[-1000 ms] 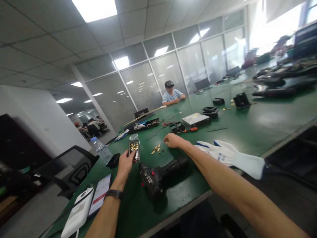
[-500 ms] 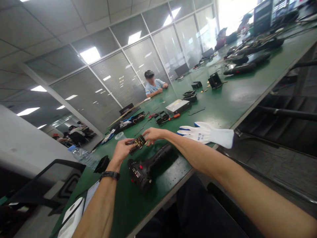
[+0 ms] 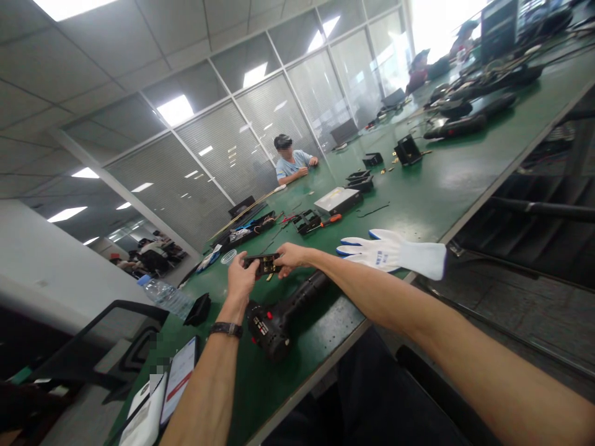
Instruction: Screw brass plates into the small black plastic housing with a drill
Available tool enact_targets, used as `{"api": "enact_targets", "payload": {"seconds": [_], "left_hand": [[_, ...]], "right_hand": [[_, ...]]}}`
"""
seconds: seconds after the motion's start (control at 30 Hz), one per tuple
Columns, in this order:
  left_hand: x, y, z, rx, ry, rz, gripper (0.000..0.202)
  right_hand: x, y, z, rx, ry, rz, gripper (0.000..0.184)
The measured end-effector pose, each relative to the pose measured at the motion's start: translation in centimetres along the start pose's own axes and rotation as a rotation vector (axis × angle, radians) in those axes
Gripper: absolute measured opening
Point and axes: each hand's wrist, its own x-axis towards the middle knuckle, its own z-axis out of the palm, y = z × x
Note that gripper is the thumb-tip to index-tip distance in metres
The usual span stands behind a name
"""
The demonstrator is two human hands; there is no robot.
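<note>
My left hand [image 3: 242,280] is closed on the left end of a small black plastic part with brass-coloured metal pieces [image 3: 266,265], its thumb over the near side. At the right end of that part, my right hand [image 3: 292,256] has its fingers pressed together against the edge. Whether those fingers also pinch a small brass piece is hidden. A loose brass piece [image 3: 269,277] shows just below the part. Under my hands a black cordless power tool with red buttons [image 3: 268,331] lies on the green table [image 3: 316,347].
A white work glove [image 3: 385,251] lies right of my hands. Beyond are an orange-handled screwdriver [image 3: 331,220], a white-topped box [image 3: 338,199] and black housings [image 3: 408,150]. On the left are a water bottle [image 3: 165,297], a black tray [image 3: 198,310] and a phone [image 3: 180,378]. A person [image 3: 292,160] sits opposite.
The black part has turned from tilted up to flatter in my hands. My left hand has shifted right and slightly up, and my right fingers have closed on the part's right end.
</note>
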Motion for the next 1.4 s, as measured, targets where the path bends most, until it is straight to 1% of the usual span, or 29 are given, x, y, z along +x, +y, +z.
{"api": "enact_targets", "payload": {"seconds": [0.07,0.13,0.2,0.23,0.3,0.4,0.47,0.53,0.6,0.67,0.73,0.8,0.87,0.93,1.03,1.1,1.17,1.27,1.33,1.4], "left_hand": [[0.1,-0.3,0.0,0.032,0.009,0.021,0.048],[0.3,-0.8,-0.1,0.100,0.052,0.067,0.034],[0.5,-1.1,-0.4,0.104,0.100,0.058,0.027],[0.5,-1.2,-0.6,0.063,0.124,0.023,0.026],[0.3,-1.0,-0.9,-0.085,0.178,-0.090,0.026],[-0.6,-0.4,-1.5,-0.296,0.239,-0.236,0.029],[-1.4,0.0,-1.8,-0.369,0.204,-0.278,0.030],[-2.3,0.3,-2.1,-0.401,0.116,-0.277,0.029],[-3.1,0.5,-2.3,-0.420,0.028,-0.241,0.028],[-3.6,0.7,-2.4,-0.402,-0.040,-0.172,0.031],[-3.8,1.0,-2.7,-0.303,-0.091,-0.065,0.034],[-3.8,1.2,-3.1,-0.158,-0.143,0.058,0.034],[-3.8,1.4,-3.6,-0.032,-0.179,0.157,0.033],[-4.1,1.3,-4.0,0.061,-0.179,0.211,0.034],[-4.7,1.0,-4.2,0.139,-0.106,0.241,0.033],[-4.9,0.7,-4.4,0.117,-0.026,0.251,0.032],[-4.9,0.3,-5.0,0.079,0.076,0.243,0.029],[-4.5,-0.7,-6.7,0.044,0.255,0.158,0.027],[-4.3,-1.8,-8.0,0.029,0.367,0.067,0.027],[-4.4,-3.1,-9.1,0.025,0.449,-0.023,0.027]], "right_hand": [[-0.1,0.0,-0.1,0.007,0.004,-0.001,0.034],[-0.2,0.0,-0.2,0.009,0.005,-0.007,0.034],[-0.3,-0.1,-0.4,0.008,0.007,-0.018,0.034],[-0.4,-0.2,-0.5,0.005,0.009,-0.027,0.034],[-0.6,-0.4,-0.6,-0.001,0.012,-0.048,0.033],[-0.9,-0.7,-0.4,-0.010,0.008,-0.094,0.031],[-1.2,-1.1,-0.1,-0.019,0.003,-0.136,0.030],[-1.5,-1.5,0.3,-0.036,0.000,-0.185,0.030],[-1.7,-1.9,0.4,-0.058,0.011,-0.240,0.031],[-2.0,-2.4,0.4,-0.083,0.036,-0.305,0.035],[-2.1,-2.9,0.2,-0.113,0.067,-0.375,0.042],[-2.3,-3.2,0.1,-0.150,0.097,-0.440,0.048],[-2.6,-3.6,0.1,-0.197,0.120,-0.496,0.049],[-3.0,-4.0,0.5,-0.250,0.129,-0.542,0.047],[-3.7,-4.8,1.6,-0.336,0.124,-0.585,0.045],[-4.0,-5.2,2.2,-0.402,0.125,-0.591,0.046],[-3.9,-5.2,2.3,-0.478,0.151,-0.575,0.046],[-3.3,-4.4,1.1,-0.627,0.243,-0.494,0.042],[-2.8,-3.2,-0.2,-0.734,0.303,-0.396,0.041],[-2.4,-1.8,-1.5,-0.827,0.327,-0.289,0.040]]}}
